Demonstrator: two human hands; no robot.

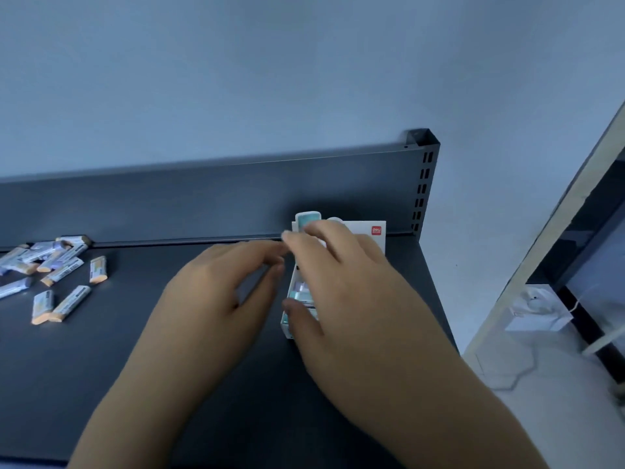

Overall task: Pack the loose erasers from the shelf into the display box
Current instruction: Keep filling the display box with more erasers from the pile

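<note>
The white display box (367, 231) stands on the dark shelf (135, 367) near its right end, with a red logo on its back panel. Teal and lilac erasers in the box (300, 288) show between my fingers. My right hand (341, 282) lies spread over the box, thumb on a teal eraser at the box's front; what sits under the palm is hidden. Beside the box's left wall is my left hand (226, 286), fingers apart and holding nothing. Several loose erasers (55, 265) in white sleeves with orange ends lie scattered at the shelf's far left.
The shelf's dark back panel (203, 198) rises behind the box, ending in a slotted upright post (422, 184) at the right. Past the shelf's right edge there is a slanted frame (558, 214) and white items with a cable (541, 309) lower down.
</note>
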